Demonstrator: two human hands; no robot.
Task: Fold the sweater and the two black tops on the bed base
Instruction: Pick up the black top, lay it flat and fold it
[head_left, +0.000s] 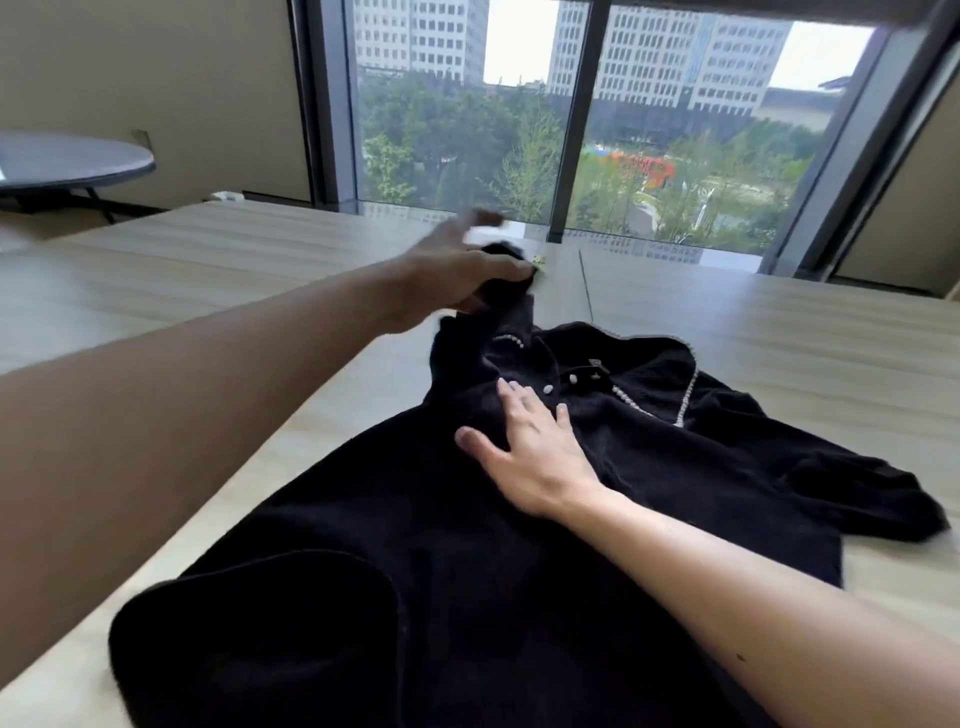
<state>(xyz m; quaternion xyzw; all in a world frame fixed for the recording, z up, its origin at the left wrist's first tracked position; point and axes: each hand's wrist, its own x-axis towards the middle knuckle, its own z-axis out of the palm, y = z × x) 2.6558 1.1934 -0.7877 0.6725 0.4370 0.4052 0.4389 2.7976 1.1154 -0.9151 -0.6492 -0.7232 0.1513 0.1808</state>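
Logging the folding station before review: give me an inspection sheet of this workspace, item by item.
Surface: pale wood bed base.
Job's things: one black top with pearl buttons, spread out and not yet folded; sweater and second top not in view.
Clutter: small yellowish bit beside the far sleeve, too blurred to name.
Hands: left hand grips the top's far sleeve and is motion-blurred; right hand lies flat on the top below the collar.
Cables: nothing seen.
Surroundings: round table at left; window facing buildings and trees.
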